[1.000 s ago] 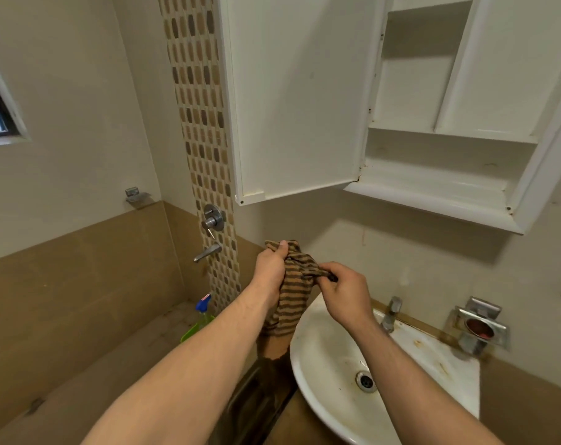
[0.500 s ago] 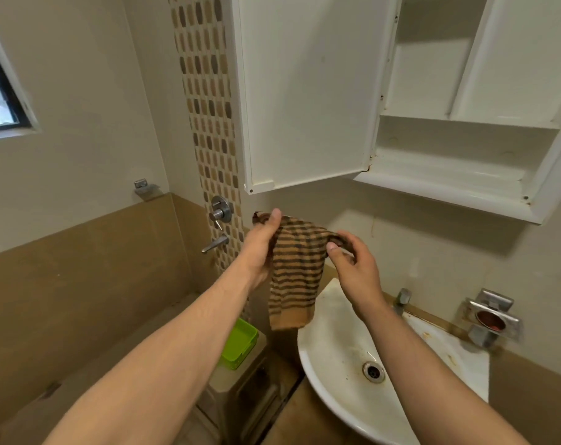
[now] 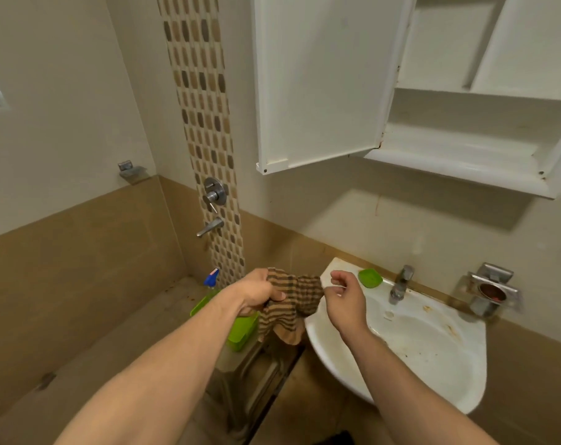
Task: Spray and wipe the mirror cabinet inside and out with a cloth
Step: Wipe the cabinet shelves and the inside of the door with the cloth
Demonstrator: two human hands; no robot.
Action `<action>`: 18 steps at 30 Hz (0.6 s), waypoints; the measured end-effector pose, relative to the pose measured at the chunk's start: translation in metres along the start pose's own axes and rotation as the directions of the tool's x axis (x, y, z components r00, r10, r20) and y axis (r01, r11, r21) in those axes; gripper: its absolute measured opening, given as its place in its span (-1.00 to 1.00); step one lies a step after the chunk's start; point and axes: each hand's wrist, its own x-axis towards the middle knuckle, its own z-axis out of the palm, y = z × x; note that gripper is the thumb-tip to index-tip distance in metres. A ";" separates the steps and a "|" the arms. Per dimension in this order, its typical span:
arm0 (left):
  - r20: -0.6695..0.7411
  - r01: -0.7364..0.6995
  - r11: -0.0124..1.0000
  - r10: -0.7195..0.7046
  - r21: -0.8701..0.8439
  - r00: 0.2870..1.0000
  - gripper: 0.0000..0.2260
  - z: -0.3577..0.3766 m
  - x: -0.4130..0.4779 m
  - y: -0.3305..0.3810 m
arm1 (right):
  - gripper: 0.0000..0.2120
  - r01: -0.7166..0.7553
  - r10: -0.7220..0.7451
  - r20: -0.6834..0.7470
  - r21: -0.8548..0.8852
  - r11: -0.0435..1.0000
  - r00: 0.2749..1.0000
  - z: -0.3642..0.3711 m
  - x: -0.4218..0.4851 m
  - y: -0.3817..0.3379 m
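Cloth [image 3: 292, 303], brown-striped, hangs at 6 o'clock, bunched in the gripping left hand [image 3: 259, 293]. The right hand [image 3: 345, 300] is just beside it, fingers loosely curled; whether it pinches the cloth cannot be told. The mirror cabinet [image 3: 465, 149] stands open at 1 o'clock.

No legible text, label, brand or number anywhere in view; spray bottle [image 3: 211, 278] mostly hidden, any print unreadable.
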 end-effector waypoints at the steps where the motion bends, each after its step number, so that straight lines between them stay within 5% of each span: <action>1: 0.005 -0.015 0.997 0.014 0.079 1.000 -0.70 -0.001 0.000 0.007 | -0.60 0.066 -0.064 0.051 -0.031 0.997 0.997 0.002 -0.002 -0.001; 4: 0.046 -0.088 0.957 0.078 0.277 0.996 -0.77 -0.005 0.001 0.026 | -0.41 0.194 -0.156 0.301 -0.102 0.976 0.941 0.006 -0.001 -0.006; 7: 0.101 -0.159 0.943 0.135 0.292 0.986 -0.79 -0.005 -0.004 0.041 | -0.55 0.205 -0.136 0.452 -0.107 0.973 0.882 0.011 0.002 -0.014; 11: 0.108 -0.208 0.924 0.183 0.321 0.977 -0.76 -0.016 -0.007 0.056 | -0.91 0.221 -0.126 0.474 -0.149 0.964 0.871 0.013 0.006 -0.016; 18: -0.204 -0.246 0.874 0.355 0.420 0.912 -0.88 -0.037 0.000 0.059 | -0.96 0.163 -0.112 0.413 -0.089 0.983 0.904 -0.011 0.023 -0.038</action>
